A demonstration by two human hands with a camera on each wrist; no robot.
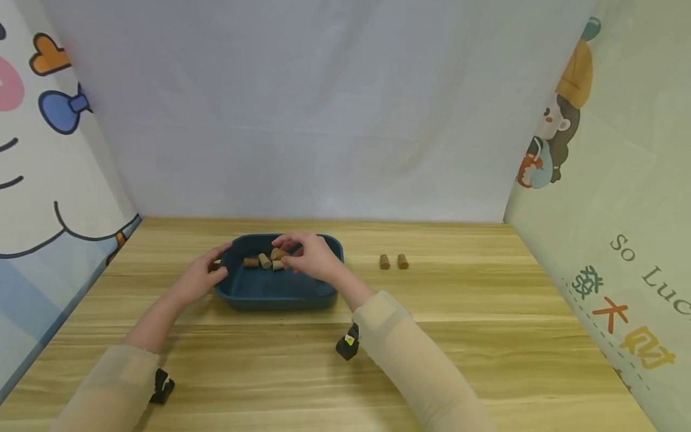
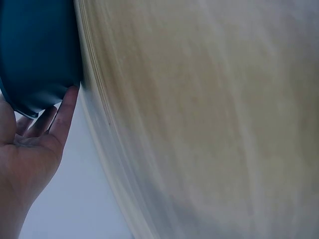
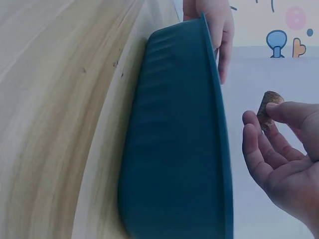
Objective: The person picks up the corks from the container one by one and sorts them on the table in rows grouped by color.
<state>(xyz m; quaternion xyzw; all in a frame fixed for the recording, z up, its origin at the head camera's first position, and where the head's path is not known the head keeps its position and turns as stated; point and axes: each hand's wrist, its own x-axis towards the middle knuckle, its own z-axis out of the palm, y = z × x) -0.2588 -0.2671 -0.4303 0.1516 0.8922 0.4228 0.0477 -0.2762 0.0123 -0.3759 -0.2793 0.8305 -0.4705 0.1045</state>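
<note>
A dark blue plastic basin [image 1: 281, 290] rests on the table with a few tapered corks [image 1: 264, 260] lying inside toward its back left. My left hand [image 1: 202, 276] touches the basin's left end, its fingers fairly straight against the outer wall and the thumb near the rim. Over the basin, my right hand [image 1: 312, 258] pinches a cork [image 3: 266, 107] between thumb and fingers. In the right wrist view that cork shows above rim height, apart from the basin wall. The right hand partly hides the basin's back right inside.
Two more corks, a left one [image 1: 384, 261] and a right one [image 1: 402, 261], stand on the wooden table [image 1: 475, 336] right of the basin. A white cloth [image 1: 324, 120] hangs behind, with printed sheets at both sides. A small black device sits at each wrist.
</note>
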